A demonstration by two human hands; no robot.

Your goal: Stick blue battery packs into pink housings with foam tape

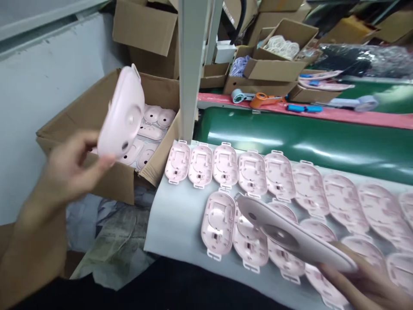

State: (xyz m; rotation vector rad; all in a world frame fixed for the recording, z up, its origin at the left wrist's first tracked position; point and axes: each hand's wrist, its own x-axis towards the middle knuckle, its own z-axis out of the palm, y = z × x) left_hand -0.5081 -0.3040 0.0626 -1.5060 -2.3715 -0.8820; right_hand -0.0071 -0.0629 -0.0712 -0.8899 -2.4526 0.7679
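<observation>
My left hand (72, 165) pinches a pink oval plastic shell (121, 114) and holds it up in front of an open cardboard box (80, 116) that has more pink shells (151, 129) inside. My right hand (361, 282), at the lower right, grips another pink shell (290, 234), tilted flat with its outer face up, just above the laid-out pieces. Two rows of pink shells (251, 172) lie inner side up on a pale grey sheet (180, 215) in front of me.
A white post (191, 69) rises beside the box. Behind the sheet runs a green conveyor belt (306, 137) with a red edge, an orange tool (263, 100) and blue parts on it. Cardboard boxes (274, 64) are stacked beyond. Crumpled paper (112, 241) lies under the box.
</observation>
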